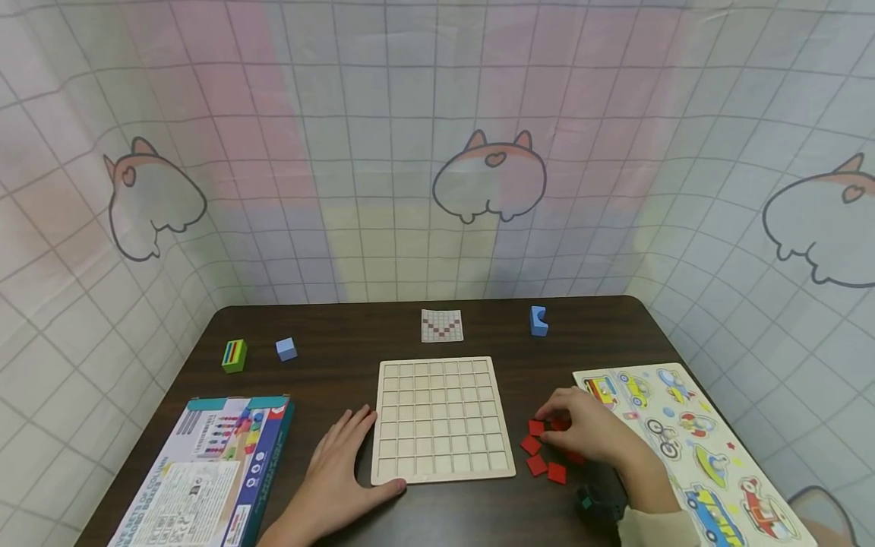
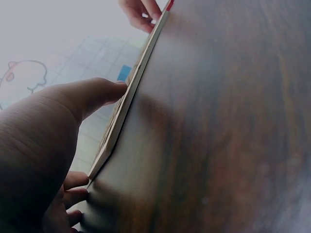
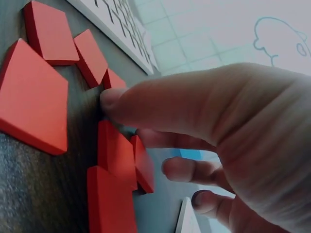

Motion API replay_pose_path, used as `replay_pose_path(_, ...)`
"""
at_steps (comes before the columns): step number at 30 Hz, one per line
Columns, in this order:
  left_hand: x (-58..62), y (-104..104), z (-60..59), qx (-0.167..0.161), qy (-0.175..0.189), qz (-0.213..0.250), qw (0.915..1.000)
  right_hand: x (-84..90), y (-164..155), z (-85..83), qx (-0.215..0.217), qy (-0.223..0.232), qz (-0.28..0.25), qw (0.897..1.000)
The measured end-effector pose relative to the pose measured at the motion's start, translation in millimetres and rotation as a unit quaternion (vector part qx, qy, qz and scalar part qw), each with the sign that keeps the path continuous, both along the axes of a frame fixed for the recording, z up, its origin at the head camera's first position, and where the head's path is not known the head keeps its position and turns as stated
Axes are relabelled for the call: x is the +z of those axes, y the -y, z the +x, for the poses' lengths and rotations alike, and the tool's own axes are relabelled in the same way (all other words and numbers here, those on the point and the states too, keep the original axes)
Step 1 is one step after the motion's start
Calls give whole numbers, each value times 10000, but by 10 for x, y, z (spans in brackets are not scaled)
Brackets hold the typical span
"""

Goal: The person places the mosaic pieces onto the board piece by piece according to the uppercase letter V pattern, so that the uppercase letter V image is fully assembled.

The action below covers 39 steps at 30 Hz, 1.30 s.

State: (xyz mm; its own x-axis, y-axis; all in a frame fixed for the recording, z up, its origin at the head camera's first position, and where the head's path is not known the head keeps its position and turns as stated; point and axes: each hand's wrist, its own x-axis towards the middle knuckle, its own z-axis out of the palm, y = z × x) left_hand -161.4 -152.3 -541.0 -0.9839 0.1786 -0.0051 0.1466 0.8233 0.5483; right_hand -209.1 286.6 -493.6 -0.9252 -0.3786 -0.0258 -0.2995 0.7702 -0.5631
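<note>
Near the desk's front right: red tiles (image 1: 543, 448) are seen lying flat and scattered just beside the grid board (image 1: 442, 418), between it and the vehicle puzzle (image 1: 690, 441).
Right hand (image 1: 588, 429): fingers are curled over the tiles, thumb tip pressed down among them; no tile is seen lifted.
Left hand (image 1: 338, 471): laid flat and relaxed, thumb against the board's left front corner.
Handling: tiles are judged light, stiff, thin and smooth; a pinch across opposite edges is advised, since flat faces may slide.
Edges: desk (image 1: 342, 357) front edge is near.
Open room: bare desk behind the board, up to the pattern card (image 1: 441, 325).
</note>
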Motion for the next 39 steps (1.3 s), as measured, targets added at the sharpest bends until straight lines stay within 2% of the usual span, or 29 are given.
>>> replay_pose_path(8, 3, 7, -11, 0, 1, -23, 10000, -18, 50, -16, -106, -306, 182, 9993)
replay_pose_path(13, -3, -4, -13, -1, -15, -29, 10000, 0, 146, 4, -176, -389, -96, 9990)
replay_pose_path(18, -10, -7, -20, -29, -36, -35, 10000, 32, 354, 30, -42, -535, -326, 9980)
replay_pose_path(31, -12, 1, -7, -15, -82, -29, 10000, 25, 744, 30, 414, -435, -507, 9969)
replay_pose_path(39, -29, -1, -5, 3, -82, -15, 10000, 36, 901, 64, 431, -414, -575, 9966)
